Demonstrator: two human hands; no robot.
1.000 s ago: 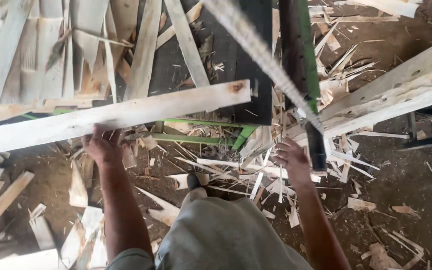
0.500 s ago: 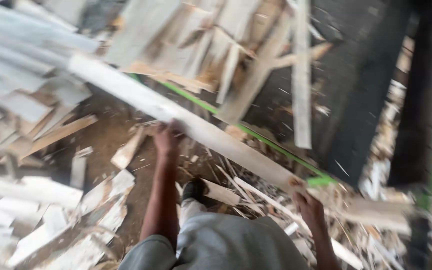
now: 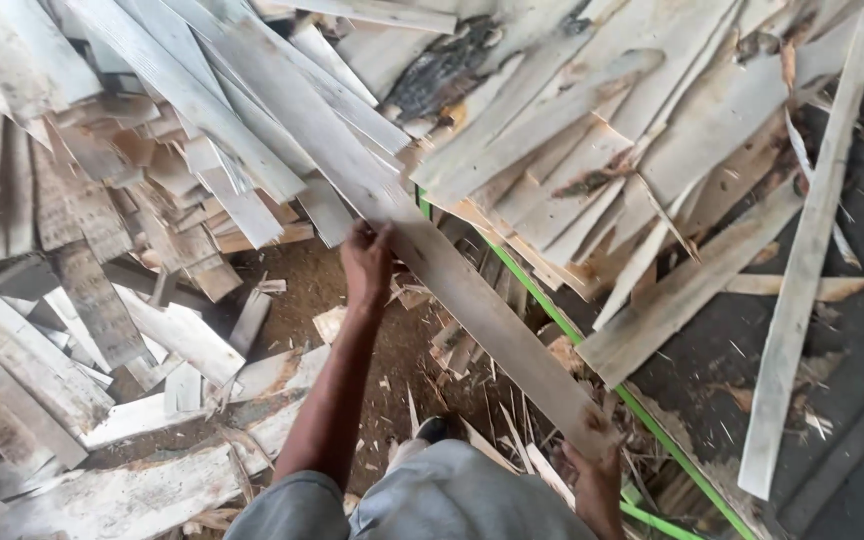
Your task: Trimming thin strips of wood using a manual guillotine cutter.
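Offcuts of pale sawn wood (image 3: 122,330) lie heaped over the dirt floor at the left, short, flat and splintered. Just right of them the left hand (image 3: 367,262) is closed over the edge of a long plank (image 3: 422,265), fingers curled on its upper face near mid-length. The plank runs diagonally from the far left, across the pile, down to the near right, where the right hand (image 3: 592,462) grips its near end; how far those fingers wrap underneath cannot be told. The board appears thin, stiff and fairly light for its length, with rough sawn faces that give friction but threaten splinters; a wide two-handed hold, one at the end and one near the middle, suits it, since a single end grip would let it sag and swing. A green rail (image 3: 552,310) passes beneath, and further slats (image 3: 807,260) lie at the right.
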